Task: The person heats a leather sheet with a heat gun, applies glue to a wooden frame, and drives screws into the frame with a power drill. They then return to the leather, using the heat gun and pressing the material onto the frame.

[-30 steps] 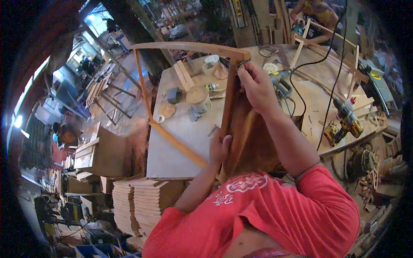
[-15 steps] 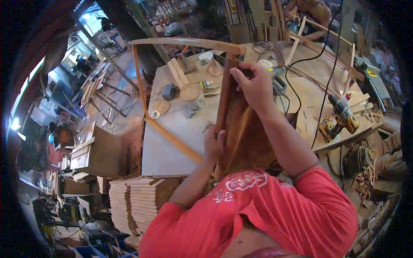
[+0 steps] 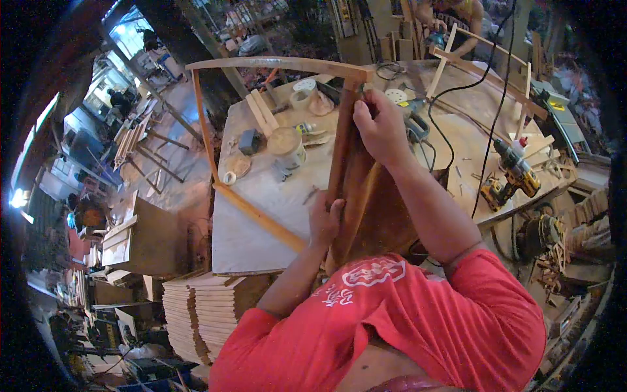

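A wooden frame (image 3: pixel 281 63) with a curved top rail stands tilted over the worktable in front of me. My left hand (image 3: pixel 324 219) is wrapped around the lower part of its near post (image 3: pixel 342 140). At the top of that post, close to the corner joint, my right hand (image 3: pixel 381 124) has its fingers curled in a pinch. Whatever is between those fingertips is hidden or too small to make out. A broad brown wooden panel (image 3: pixel 379 215) leans below my right forearm.
On the worktable (image 3: pixel 245 242) are a lidded tub (image 3: pixel 286 147), a grey block (image 3: pixel 249 141), a sander (image 3: pixel 415 124) and a yellow cordless drill (image 3: pixel 513 173). Black cables (image 3: pixel 499 104) hang at the right. Another person (image 3: pixel 457 19) handles a wooden frame at the far side. Stacked boards (image 3: pixel 196 313) stand lower left.
My right hand has turned slightly, its fingers curling closer at the joint. The left hand keeps its hold. The whole view has shifted a little.
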The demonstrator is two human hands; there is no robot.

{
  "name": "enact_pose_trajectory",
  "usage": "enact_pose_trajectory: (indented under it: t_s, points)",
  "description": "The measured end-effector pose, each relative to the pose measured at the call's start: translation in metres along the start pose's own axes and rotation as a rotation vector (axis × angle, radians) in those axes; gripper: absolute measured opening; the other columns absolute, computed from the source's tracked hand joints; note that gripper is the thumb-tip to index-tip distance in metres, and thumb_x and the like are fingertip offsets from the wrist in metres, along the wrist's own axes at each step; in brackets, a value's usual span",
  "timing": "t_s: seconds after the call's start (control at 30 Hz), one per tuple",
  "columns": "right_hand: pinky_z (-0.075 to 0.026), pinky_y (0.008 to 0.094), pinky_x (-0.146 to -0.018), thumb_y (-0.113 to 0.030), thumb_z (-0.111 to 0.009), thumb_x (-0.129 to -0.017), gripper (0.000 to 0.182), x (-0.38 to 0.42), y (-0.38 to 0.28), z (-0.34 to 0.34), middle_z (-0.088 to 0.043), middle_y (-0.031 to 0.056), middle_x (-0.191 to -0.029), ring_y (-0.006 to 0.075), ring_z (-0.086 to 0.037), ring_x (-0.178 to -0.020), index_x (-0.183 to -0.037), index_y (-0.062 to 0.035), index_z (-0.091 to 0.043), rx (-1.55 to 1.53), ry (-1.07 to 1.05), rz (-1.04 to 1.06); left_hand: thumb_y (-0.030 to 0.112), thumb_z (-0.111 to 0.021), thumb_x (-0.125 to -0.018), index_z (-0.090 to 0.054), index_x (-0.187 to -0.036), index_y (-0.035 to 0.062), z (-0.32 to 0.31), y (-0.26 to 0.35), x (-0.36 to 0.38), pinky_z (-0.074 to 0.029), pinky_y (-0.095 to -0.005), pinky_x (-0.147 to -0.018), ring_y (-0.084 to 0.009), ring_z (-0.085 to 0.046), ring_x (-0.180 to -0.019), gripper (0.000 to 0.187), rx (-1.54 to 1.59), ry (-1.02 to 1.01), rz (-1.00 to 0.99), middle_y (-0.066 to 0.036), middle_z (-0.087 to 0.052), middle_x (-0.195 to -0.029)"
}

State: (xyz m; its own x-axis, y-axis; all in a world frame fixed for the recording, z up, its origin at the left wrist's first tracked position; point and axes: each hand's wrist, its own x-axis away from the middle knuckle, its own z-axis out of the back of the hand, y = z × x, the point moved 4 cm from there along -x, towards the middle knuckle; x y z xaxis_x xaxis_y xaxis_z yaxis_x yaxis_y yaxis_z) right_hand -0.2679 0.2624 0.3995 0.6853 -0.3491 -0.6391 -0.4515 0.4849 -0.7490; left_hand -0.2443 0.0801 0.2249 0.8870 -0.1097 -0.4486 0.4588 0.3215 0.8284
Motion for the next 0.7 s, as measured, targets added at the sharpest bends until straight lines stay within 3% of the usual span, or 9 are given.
enact_pose_trajectory:
  t_s: [0.03,0.1,0.3,0.43,0.53,0.6,0.7]
  points:
    - [-0.045,0.0406,-0.063,-0.016,-0.054,-0.083,0.017,0.000,0.003,-0.002,-0.058,0.0201,-0.072,0.0342,-0.058,-0.067,-0.086,0.0012,-0.054,0.001,-0.004,-0.001,0.021,-0.063,-0.084,-0.055,-0.089,0.0026,0.001,0.004,0.000,-0.043,-0.0391,-0.056,-0.0303,-0.056,-0.061,0.021,0.010,0.001,-0.021,-0.015,-0.057,-0.067]
    - [-0.039,0.0258,-0.057,-0.011,-0.053,-0.084,0.011,0.000,0.007,-0.006,-0.052,0.0021,-0.068,0.0094,-0.046,-0.062,-0.085,-0.0002,-0.055,-0.082,-0.019,0.004,0.020,-0.063,-0.083,-0.055,-0.089,0.0026,0.001,0.004,-0.001,-0.042,-0.0389,-0.055,-0.0297,-0.055,-0.059,0.020,0.021,0.008,-0.039,-0.015,-0.057,-0.066]
    - [-0.039,0.0253,-0.057,-0.008,-0.051,-0.084,0.008,0.005,-0.008,0.000,-0.050,0.0001,-0.067,0.0074,-0.044,-0.063,-0.086,-0.0009,-0.055,-0.112,-0.069,0.034,0.020,-0.064,-0.082,-0.054,-0.088,0.0022,0.003,-0.002,0.002,-0.042,-0.0386,-0.054,-0.0295,-0.054,-0.057,0.021,0.029,-0.012,0.000,-0.015,-0.057,-0.065]
    - [-0.039,0.0228,-0.058,-0.009,-0.052,-0.086,0.008,0.010,0.000,-0.003,-0.050,-0.0013,-0.069,0.0066,-0.045,-0.065,-0.086,-0.0015,-0.055,-0.151,-0.087,-0.001,0.020,-0.063,-0.083,-0.054,-0.088,0.0020,0.003,-0.002,0.002,-0.041,-0.0388,-0.053,-0.0315,-0.055,-0.058,0.021,-0.007,-0.009,-0.079,-0.017,-0.056,-0.065]
    - [-0.042,0.0210,-0.059,-0.007,-0.054,-0.087,0.008,0.013,0.007,-0.003,-0.052,-0.0019,-0.072,0.0054,-0.047,-0.065,-0.092,-0.0011,-0.057,-0.239,0.065,0.043,0.021,-0.062,-0.084,-0.054,-0.088,0.0020,0.003,-0.001,0.001,-0.042,-0.0393,-0.054,-0.0329,-0.057,-0.060,0.021,-0.011,-0.004,-0.111,-0.017,-0.056,-0.065]
    - [-0.045,0.0196,-0.063,-0.005,-0.060,-0.085,0.014,0.016,0.008,0.002,-0.056,-0.0004,-0.078,0.0047,-0.051,-0.069,-0.098,0.0011,-0.059,-0.406,0.155,-0.089,0.022,-0.061,-0.084,-0.054,-0.088,0.0021,-0.001,0.004,-0.001,-0.043,-0.0396,-0.055,-0.0336,-0.058,-0.061,0.021,-0.008,-0.018,-0.110,-0.017,-0.057,-0.066]
    - [-0.048,0.0198,-0.065,-0.006,-0.065,-0.082,0.020,0.014,0.015,0.004,-0.059,0.0014,-0.084,0.0053,-0.055,-0.073,-0.100,0.0020,-0.060,-0.190,0.016,-0.073,0.022,-0.061,-0.084,-0.055,-0.089,0.0025,-0.001,0.010,0.002,-0.044,-0.0400,-0.057,-0.0339,-0.058,-0.064,0.022,-0.033,0.024,-0.157,-0.017,-0.058,-0.068]
